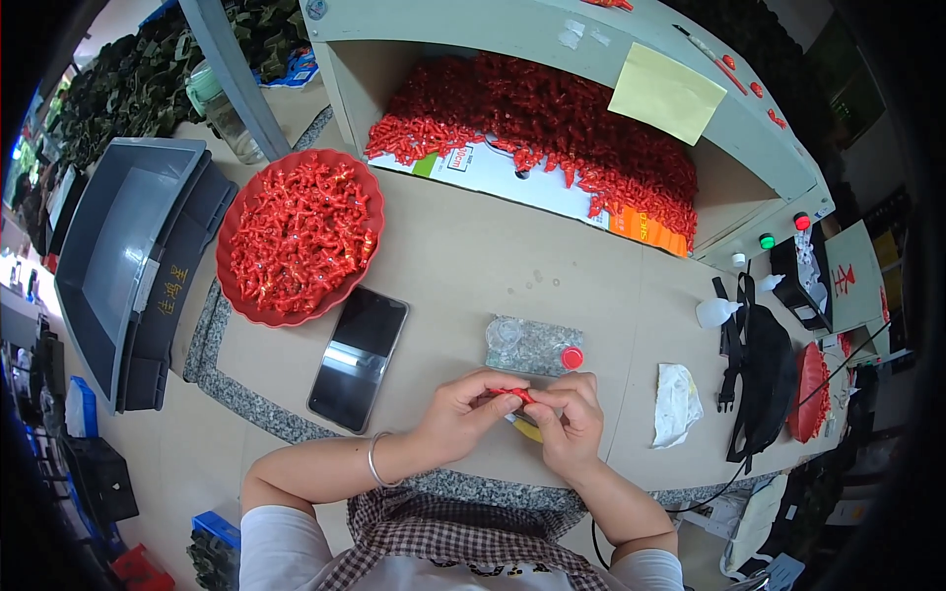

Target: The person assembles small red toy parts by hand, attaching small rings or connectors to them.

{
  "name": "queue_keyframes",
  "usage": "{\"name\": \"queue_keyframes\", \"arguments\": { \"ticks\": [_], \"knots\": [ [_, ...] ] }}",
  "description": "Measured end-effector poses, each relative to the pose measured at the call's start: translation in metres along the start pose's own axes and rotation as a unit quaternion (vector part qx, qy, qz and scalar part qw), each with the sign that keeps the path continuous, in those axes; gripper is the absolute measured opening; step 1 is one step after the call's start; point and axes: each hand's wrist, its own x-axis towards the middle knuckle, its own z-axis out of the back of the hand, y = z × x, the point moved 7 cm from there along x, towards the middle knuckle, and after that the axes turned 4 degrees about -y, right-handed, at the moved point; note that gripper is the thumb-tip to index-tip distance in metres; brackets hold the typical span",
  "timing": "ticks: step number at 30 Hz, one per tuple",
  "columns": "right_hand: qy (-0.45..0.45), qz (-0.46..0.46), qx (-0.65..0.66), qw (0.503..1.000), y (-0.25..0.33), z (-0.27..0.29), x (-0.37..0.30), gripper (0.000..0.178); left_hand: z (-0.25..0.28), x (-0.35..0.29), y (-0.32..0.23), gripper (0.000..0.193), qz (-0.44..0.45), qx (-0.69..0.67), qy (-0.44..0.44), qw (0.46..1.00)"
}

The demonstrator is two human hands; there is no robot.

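My left hand (pixel 461 414) and my right hand (pixel 570 419) meet at the near edge of the table, both pinching one small red plastic piece (pixel 512 395) between the fingertips. A yellow object (pixel 527 429) shows just below my right fingers; what it is I cannot tell. A silver bangle (pixel 374 458) sits on my left wrist. Just beyond my hands lies a clear plastic bottle (pixel 532 345) on its side, its red cap pointing right.
A red bowl (pixel 236 222) heaped with red pieces stands far left, a black phone (pixel 359 359) beside it. A grey machine housing (pixel 759 148) holds a pile of red pieces (pixel 552 123). Grey bins (pixel 128 266) stand left; white cloth (pixel 676 404), black bag (pixel 764 374) right.
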Motion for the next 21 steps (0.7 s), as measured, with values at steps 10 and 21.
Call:
{"name": "queue_keyframes", "arguments": {
  "ticks": [10,21],
  "knots": [
    [0.010,0.000,-0.021,1.000,0.002,-0.001,0.001,0.011,0.000,0.002,0.000,0.018,0.012,-0.025,-0.001,1.000],
    [-0.017,0.062,-0.032,0.997,0.011,0.006,0.002,0.014,-0.002,0.004,-0.016,0.020,-0.078,0.070,0.031,0.994]
  ]
}}
